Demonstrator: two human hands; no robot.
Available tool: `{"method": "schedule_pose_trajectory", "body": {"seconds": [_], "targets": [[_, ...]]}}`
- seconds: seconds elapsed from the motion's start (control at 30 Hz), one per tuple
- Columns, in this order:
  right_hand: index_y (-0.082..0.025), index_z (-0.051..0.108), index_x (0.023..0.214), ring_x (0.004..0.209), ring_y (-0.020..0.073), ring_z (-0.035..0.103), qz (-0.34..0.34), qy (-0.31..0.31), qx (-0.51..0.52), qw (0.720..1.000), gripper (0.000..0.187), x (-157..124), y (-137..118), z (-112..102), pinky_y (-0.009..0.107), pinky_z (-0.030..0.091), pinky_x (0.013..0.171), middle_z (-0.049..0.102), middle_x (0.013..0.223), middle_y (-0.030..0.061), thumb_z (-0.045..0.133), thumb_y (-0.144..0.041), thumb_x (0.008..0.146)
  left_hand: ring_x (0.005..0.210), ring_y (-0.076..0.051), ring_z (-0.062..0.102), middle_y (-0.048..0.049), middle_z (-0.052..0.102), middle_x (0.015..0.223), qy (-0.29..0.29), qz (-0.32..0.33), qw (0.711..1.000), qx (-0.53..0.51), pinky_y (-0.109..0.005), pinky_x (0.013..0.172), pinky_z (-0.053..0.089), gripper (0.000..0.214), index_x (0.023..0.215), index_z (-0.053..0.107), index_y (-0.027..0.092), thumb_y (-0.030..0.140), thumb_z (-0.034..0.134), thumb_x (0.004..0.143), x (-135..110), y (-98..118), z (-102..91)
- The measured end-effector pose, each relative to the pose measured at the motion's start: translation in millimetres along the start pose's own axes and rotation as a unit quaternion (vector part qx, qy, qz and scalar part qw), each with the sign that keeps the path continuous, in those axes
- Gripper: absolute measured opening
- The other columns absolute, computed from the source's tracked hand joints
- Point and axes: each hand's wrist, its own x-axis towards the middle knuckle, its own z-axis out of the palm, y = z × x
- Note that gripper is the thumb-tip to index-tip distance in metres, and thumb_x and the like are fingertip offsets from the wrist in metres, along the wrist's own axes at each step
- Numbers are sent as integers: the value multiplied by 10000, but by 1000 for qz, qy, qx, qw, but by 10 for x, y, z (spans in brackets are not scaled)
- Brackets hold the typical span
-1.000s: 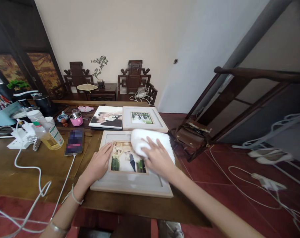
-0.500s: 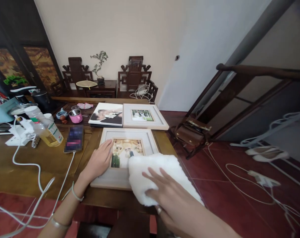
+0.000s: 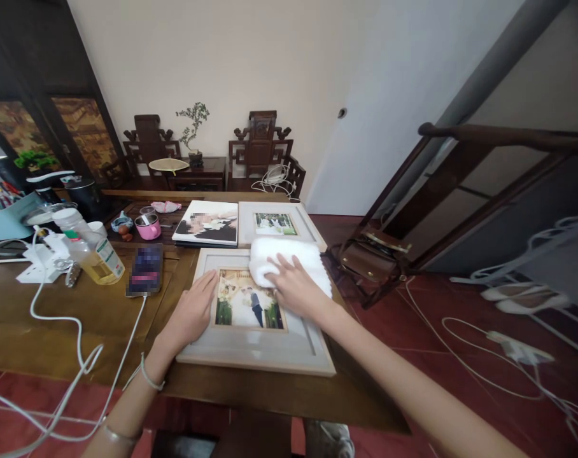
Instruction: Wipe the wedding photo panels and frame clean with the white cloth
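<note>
A pale picture frame [image 3: 251, 346] with a wedding photo lies flat on the wooden table [image 3: 79, 318] in front of me. My left hand [image 3: 190, 315] rests flat on its left border, fingers stretched out. My right hand [image 3: 296, 287] presses a fluffy white cloth [image 3: 282, 257] onto the frame's upper right corner, fingers spread over the cloth. A second framed photo [image 3: 274, 224] and a photo album [image 3: 207, 222] lie side by side just beyond.
A phone [image 3: 144, 270] on a white cable, a bottle of yellow liquid [image 3: 91, 254], a power strip [image 3: 43, 261] and a pink cup [image 3: 147, 227] stand on the left. A brown bag [image 3: 368, 257] hangs by the stair rail [image 3: 503, 137] at the right. Cables lie on the red floor.
My right hand swept the cloth down to the frame's near right corner, then back up to the far right corner. My left hand stayed on the left border.
</note>
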Motion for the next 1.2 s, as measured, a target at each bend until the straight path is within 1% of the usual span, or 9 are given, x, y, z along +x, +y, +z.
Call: {"method": "schedule_pose_trajectory", "body": {"seconds": [0.17, 0.27, 0.4, 0.57, 0.7, 0.8, 1.03, 1.1, 1.2], "targets": [[-143, 628, 1150, 1308, 406, 322, -48, -130, 69, 988, 455, -755, -531, -337, 595, 274, 1031, 440, 1380, 208, 496, -56, 724, 1378, -231, 257, -84, 280, 1504, 6, 3, 1000, 12, -496, 1063, 330, 517, 1436, 276, 183, 154, 271, 919, 12, -29, 46], [-165, 641, 1131, 1287, 433, 342, -52, -182, 119, 975, 459, -979, -739, -458, 623, 304, 1000, 435, 1383, 210, 537, -75, 693, 1381, -228, 248, -88, 282, 1502, 5, 14, 1000, 18, -488, 1074, 317, 526, 1436, 276, 166, 144, 273, 911, 20, -36, 54], [-164, 626, 1147, 1329, 394, 286, -30, -104, 127, 986, 438, -747, -689, -271, 608, 244, 1038, 424, 1399, 189, 502, -83, 734, 1378, -245, 253, -91, 272, 1506, -8, 15, 999, 26, -515, 1046, 343, 516, 1435, 279, 187, 166, 277, 920, 22, -36, 37], [-123, 587, 1189, 1349, 351, 257, 2, 14, 52, 999, 423, -48, -202, 25, 572, 176, 1071, 391, 1419, 201, 500, -99, 776, 1372, -246, 260, -97, 282, 1499, -4, 40, 999, 19, -507, 1057, 326, 486, 1426, 298, 204, 199, 288, 940, 32, -70, 26], [-133, 576, 1201, 1371, 393, 155, 6, 10, 31, 999, 438, 297, 70, 58, 634, 168, 1044, 256, 1497, 162, 518, -97, 768, 1366, -244, 277, -96, 305, 1489, 3, 43, 999, 4, -506, 1056, 330, 472, 1421, 312, 212, 225, 284, 950, 29, -80, 24], [-126, 573, 1209, 1371, 388, 163, -21, -18, 44, 999, 455, 153, -36, -2, 642, 159, 1050, 296, 1480, 163, 486, -67, 766, 1368, -247, 278, -85, 299, 1494, 9, 23, 1000, -5, -524, 1052, 331, 484, 1427, 300, 220, 206, 275, 943, 13, -65, 30], [-159, 628, 1127, 1331, 394, 281, -70, -167, 137, 974, 408, -828, -695, -466, 616, 278, 1031, 406, 1419, 167, 481, -70, 756, 1370, -256, 274, -98, 295, 1495, 9, 5, 1000, -3, -542, 1045, 336, 502, 1424, 312, 175, 160, 267, 924, 10, 2, 41], [-171, 626, 1129, 1323, 410, 288, -67, -185, 146, 970, 384, -850, -820, -520, 630, 291, 1015, 386, 1431, 167, 501, -101, 772, 1371, -248, 271, -94, 293, 1497, 5, 1, 1000, -4, -529, 1051, 332, 503, 1426, 308, 177, 162, 261, 926, 16, 13, 32], [-171, 611, 1156, 1325, 445, 249, -95, -154, 145, 973, 367, -617, -984, -429, 684, 248, 998, 352, 1448, 179, 530, -166, 797, 1374, -235, 267, -91, 292, 1498, 5, -3, 1000, -16, -505, 1079, 297, 496, 1428, 304, 177, 189, 267, 933, 21, -8, 17]]}}
